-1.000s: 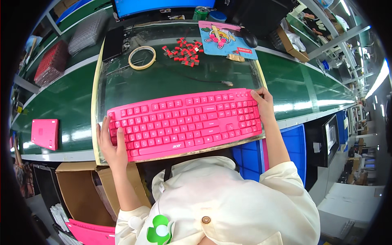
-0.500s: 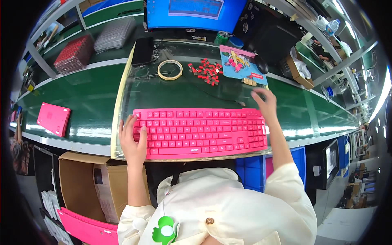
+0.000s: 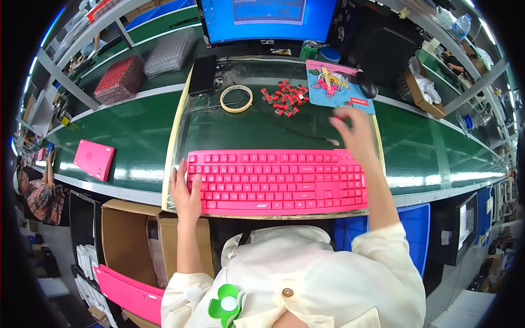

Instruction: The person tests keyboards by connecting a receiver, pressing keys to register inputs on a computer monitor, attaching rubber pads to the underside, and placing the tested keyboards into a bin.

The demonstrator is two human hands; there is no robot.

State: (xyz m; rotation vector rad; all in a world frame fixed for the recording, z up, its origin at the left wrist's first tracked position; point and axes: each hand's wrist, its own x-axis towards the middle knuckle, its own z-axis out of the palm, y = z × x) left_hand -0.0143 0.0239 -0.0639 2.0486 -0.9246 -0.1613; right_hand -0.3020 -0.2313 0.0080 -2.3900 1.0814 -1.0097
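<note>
- a pink keyboard (image 3: 276,183), keys facing up, lies on the near edge of a green tabletop (image 3: 213,136); it is the centre of the clock below.
- nine o'clock: the person's left hand (image 3: 187,198) touches the keyboard's left end; its thumb and fingers are spread apart, thumb on the keyboard side.
- one o'clock: the person's right hand (image 3: 355,131) hovers over the tabletop, its forearm crossing beside the keyboard's right end. thumb and fingertips come near each other with a small dark red patch between them; blur means i cannot tell whether they are clamped on something.
- twelve o'clock: a loose pile of small red pieces (image 3: 285,98), some with metallic ends, and well beyond it a lit blue monitor (image 3: 268,24).
- one o'clock: a thin dark cable ends in a pale connector (image 3: 332,142) just beyond the keyboard; farther out, a black mouse (image 3: 366,86) sits on a pink and blue mouse pad (image 3: 322,98).
- eleven o'clock: a roll of tape (image 3: 237,110) lies flat, with a black slab (image 3: 202,76) beyond.
- between nine and ten o'clock, well apart: a flat pink object (image 3: 94,158).
- eight o'clock, below the tabletop: an open cardboard box (image 3: 123,235).
</note>
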